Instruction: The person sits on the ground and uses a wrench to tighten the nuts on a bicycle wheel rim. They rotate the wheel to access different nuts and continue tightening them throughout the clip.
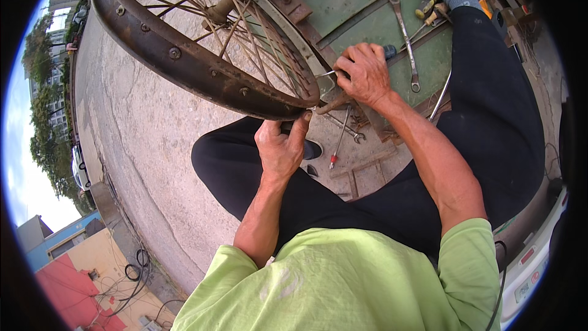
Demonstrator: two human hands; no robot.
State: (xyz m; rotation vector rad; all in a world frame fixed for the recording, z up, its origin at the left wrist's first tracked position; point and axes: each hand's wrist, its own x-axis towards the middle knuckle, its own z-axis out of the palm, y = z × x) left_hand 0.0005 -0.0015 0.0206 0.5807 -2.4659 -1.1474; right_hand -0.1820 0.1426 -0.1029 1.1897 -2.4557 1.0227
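A rusty spoked wheel (177,52) with a bare brown rim leans in at the upper left; round spoke ends dot its outer face. My left hand (280,147) is closed at the rim's lowest part, thumb and fingers pinching its edge from below. To the right, my right hand (365,75) is wrapped round what looks like a screwdriver (326,74). Its thin metal shaft points left toward the spokes, and a dark handle end shows behind the fist. The shaft's tip is hard to make out against the rim.
A ring spanner (404,43) and a yellow-handled screwdriver (436,15) lie on the green metal panel (355,9). Below my right hand are a red-handled screwdriver (339,141) and an open-ended spanner (355,135). My bent legs flank the work. Cables (138,270) lie at the lower left.
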